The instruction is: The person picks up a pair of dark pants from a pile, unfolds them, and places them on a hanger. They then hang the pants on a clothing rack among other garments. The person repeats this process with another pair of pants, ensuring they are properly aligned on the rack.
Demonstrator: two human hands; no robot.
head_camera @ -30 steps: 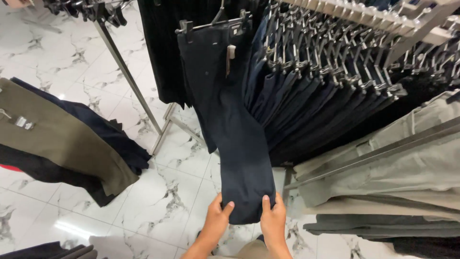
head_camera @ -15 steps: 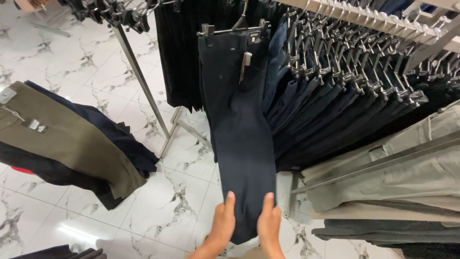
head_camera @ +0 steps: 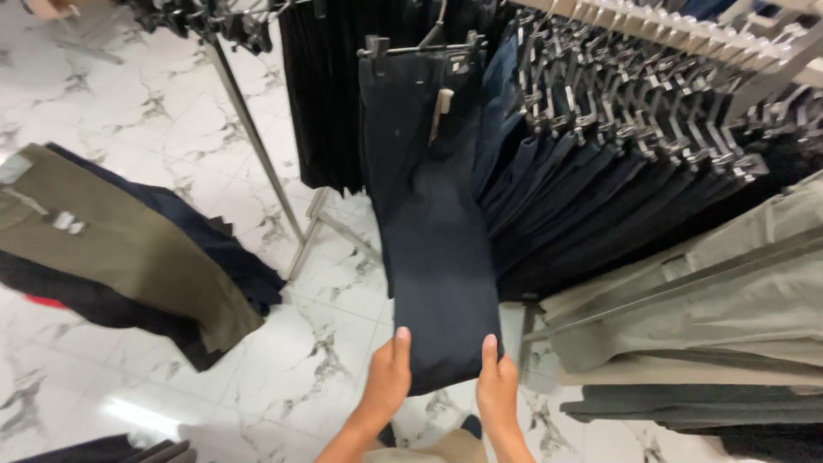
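A pair of dark navy trousers (head_camera: 433, 223) hangs from a clip hanger at the front of a sloping rack, with a pale tag near the waistband. My left hand (head_camera: 387, 377) grips the bottom hem at its left corner, thumb up on the front of the cloth. My right hand (head_camera: 495, 386) holds the hem's right corner the same way. Both hands pull the legs out toward me, away from the row behind.
Behind hang several dark navy trousers (head_camera: 617, 180) on black clip hangers. Grey-beige trousers (head_camera: 720, 300) hang at the right. Olive and navy trousers (head_camera: 120, 249) hang at the left. A metal rack leg (head_camera: 257, 146) stands on the white marble floor (head_camera: 146, 111).
The view has tilted down a little, so the hanging trousers sit lower in frame. My hands keep hold of the hem, with my left thumb now raised higher on the cloth.
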